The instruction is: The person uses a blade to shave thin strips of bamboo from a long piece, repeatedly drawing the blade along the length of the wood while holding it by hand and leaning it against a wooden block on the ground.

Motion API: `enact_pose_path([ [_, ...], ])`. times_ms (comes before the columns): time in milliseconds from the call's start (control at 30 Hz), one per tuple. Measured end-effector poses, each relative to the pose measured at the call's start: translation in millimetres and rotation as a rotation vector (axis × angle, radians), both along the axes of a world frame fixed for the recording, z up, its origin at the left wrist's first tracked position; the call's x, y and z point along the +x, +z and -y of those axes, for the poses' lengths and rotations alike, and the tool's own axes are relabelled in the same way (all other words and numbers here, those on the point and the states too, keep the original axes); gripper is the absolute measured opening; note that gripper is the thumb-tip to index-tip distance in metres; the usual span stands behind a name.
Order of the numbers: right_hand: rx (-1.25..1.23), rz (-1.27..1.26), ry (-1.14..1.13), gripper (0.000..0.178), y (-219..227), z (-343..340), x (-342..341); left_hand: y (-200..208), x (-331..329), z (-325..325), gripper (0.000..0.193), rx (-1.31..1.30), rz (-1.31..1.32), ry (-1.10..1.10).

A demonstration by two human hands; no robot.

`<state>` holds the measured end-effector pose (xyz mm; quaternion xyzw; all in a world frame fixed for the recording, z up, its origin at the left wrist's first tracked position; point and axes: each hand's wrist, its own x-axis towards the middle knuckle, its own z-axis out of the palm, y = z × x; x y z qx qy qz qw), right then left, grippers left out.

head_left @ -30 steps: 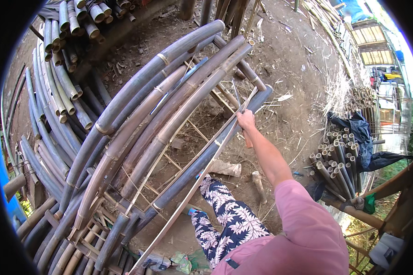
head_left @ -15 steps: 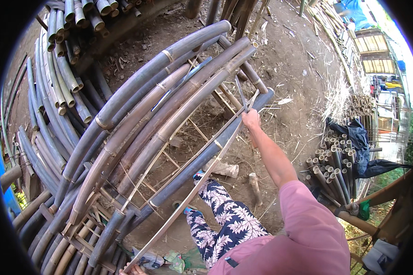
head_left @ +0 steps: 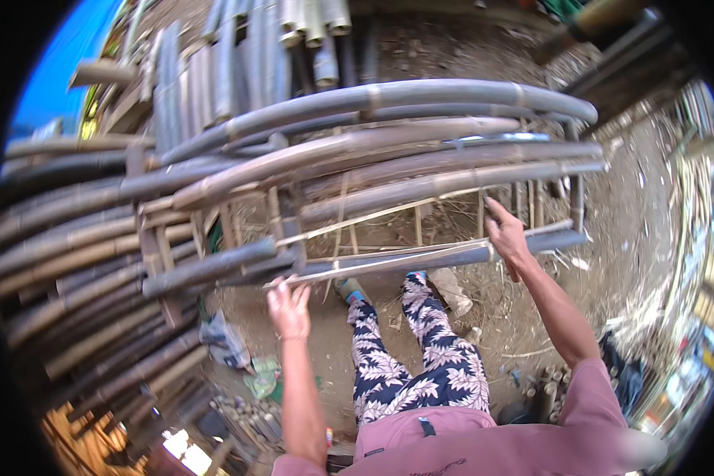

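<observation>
A long pale bamboo strip (head_left: 397, 262) lies along the dark bamboo pole at the near side of a bamboo frame (head_left: 452, 176). My left hand (head_left: 289, 311) grips the strip's left end with its fingertips, though blur softens the fingers. To the right, my right hand (head_left: 506, 234) is closed around a knife (head_left: 515, 272); its handle sticks out below the fist. The thin blade points away from me across the frame and is hard to make out. The strip passes close to this hand.
Curved bamboo poles (head_left: 389, 94) rest across the frame. More poles (head_left: 79, 254) are stacked at left, and others (head_left: 250, 55) lie behind. A pale block (head_left: 451, 292) sits by my feet. Cut bamboo pieces (head_left: 543, 389) stand at lower right, and plastic bags (head_left: 226, 337) lie at lower left.
My view has swung left, bringing my left hand and forearm fully into sight. My right hand keeps the knife, whose blade shows less clearly. The strip stays along the near pole.
</observation>
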<state>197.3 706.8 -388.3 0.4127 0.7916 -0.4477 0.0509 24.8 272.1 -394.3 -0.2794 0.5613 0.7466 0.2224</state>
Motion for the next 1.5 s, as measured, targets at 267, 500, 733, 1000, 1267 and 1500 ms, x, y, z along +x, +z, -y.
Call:
enact_pose_path([
  [267,0.219,0.127,1.027,0.022,33.7,182.4,-236.2,-88.4,31.1,20.4,0.026,-0.055,0.182,0.214],
  [500,0.423,0.996,1.450,0.022,-17.1,191.6,-214.3,-87.7,111.3,8.4,0.070,-0.758,0.069,0.349],
  [733,-0.178,0.710,0.474,0.023,-100.0,212.7,-118.1,-88.0,117.3,-12.0,0.076,-0.635,0.061,0.525],
  [1000,-0.297,0.371,1.113,0.036,-20.9,285.2,-151.1,-107.4,115.6,-24.3,0.075,-0.819,0.102,0.335],
  [1267,0.078,0.133,0.871,0.035,-101.5,151.2,-45.7,-141.1,45.5,-38.2,0.088,-0.898,0.310,-0.104],
  [1500,-0.079,0.208,0.476,0.031,-96.2,149.8,20.4,-269.8,31.5,-2.0,0.086,-0.700,0.329,-0.350],
])
